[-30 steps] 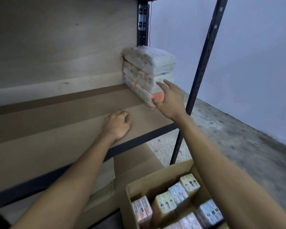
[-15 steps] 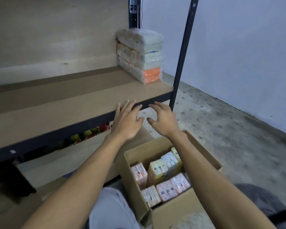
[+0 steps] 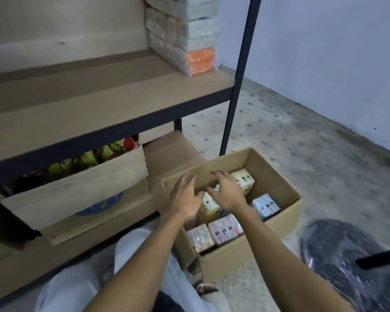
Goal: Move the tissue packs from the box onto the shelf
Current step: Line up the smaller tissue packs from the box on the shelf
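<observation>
An open cardboard box [image 3: 286, 190] stands on the floor in front of the shelf unit, with several tissue packs [image 3: 223, 228] standing upright in it. My left hand [image 3: 185, 197] and my right hand [image 3: 227, 192] hover side by side over the box's far left part, fingers spread, holding nothing. Beneath them is a yellowish pack [image 3: 208, 206]. A stack of tissue packs [image 3: 185, 39] lies at the right end of the brown shelf board [image 3: 99, 104], the lowest with an orange end.
A black upright post [image 3: 239, 82] stands just behind the box. On the lower shelf sits another carton [image 3: 77, 194] with colourful items. A dark plastic-wrapped object [image 3: 347, 262] lies on the speckled floor at the right. My knees are below.
Both hands have come down from the shelf edge to just above the packs in the box. The view has tilted downward, so the shelf stack now sits at the top edge.
</observation>
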Available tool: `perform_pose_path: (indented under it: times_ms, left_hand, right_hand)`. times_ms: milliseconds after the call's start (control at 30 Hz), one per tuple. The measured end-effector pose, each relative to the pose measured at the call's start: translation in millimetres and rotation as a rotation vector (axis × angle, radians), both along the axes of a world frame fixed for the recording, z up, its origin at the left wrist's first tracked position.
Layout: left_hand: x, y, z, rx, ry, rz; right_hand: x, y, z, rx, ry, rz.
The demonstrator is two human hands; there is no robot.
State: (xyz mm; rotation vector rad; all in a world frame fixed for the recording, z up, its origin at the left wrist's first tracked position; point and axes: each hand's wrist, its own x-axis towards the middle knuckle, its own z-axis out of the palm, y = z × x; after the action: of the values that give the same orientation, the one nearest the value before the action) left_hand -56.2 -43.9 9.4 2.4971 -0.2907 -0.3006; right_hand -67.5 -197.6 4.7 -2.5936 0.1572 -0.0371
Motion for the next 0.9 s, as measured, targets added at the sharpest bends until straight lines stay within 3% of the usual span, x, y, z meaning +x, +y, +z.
perform_pose_path:
  times_ms: [200,400,633,800,900]
  left_hand:
    - [3,-20,-47,-0.018,0.24,0.111]
    - [16,-36,-71,-0.017,0.329,0.309]
    - [43,-33,-111,0.0,0.291,0.413]
    - [56,-32,-133,0.188,0.248,0.306]
    - [56,-34,-141,0.236,0.229,0.299]
  right_hand:
    - [6,-9,-56,0.08,0.151,-0.02]
    - [25,-11,-91,0.084,0.23,-0.01]
    - [47,-19,-119,-0.01,0.302,0.026]
    - [48,-28,-137,-0.17,0.315,0.112]
    - [48,-28,-146,-0.156,0.272,0.107]
